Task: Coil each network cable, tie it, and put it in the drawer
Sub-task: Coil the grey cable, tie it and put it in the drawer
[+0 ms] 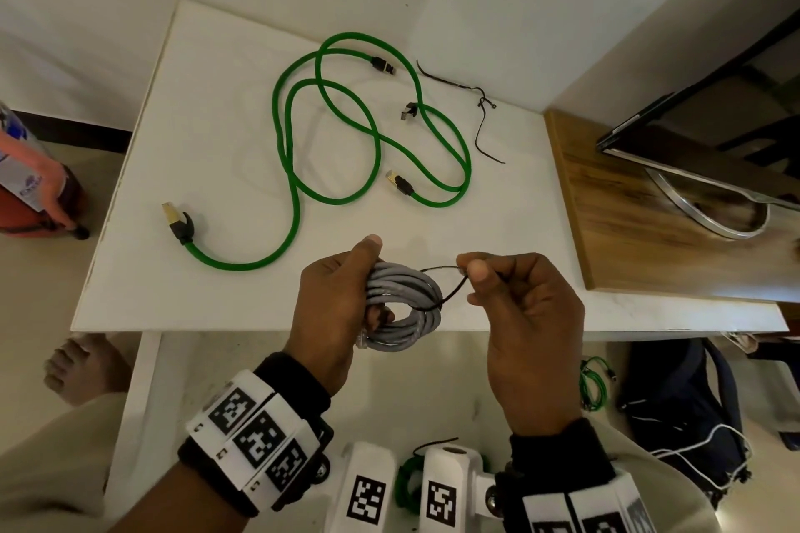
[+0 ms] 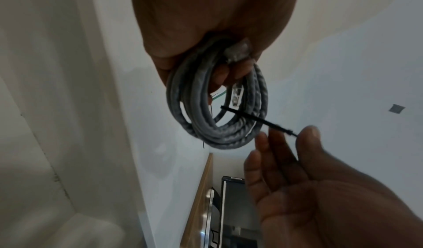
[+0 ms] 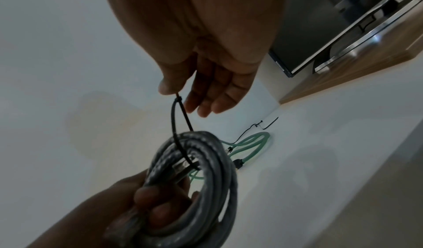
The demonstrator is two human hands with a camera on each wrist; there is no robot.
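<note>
Above the white table's near edge, the left hand gripped the coiled grey network cable while the right hand pinched the black cable tie looped around it.

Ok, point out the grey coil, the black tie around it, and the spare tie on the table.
grey cable coil [image 1: 426,318]: head view, right side of bundle.
black cable tie [image 3: 173,118]: right wrist view, loop's left strand.
spare black tie [image 1: 478,134]: head view, lower strand.
</note>
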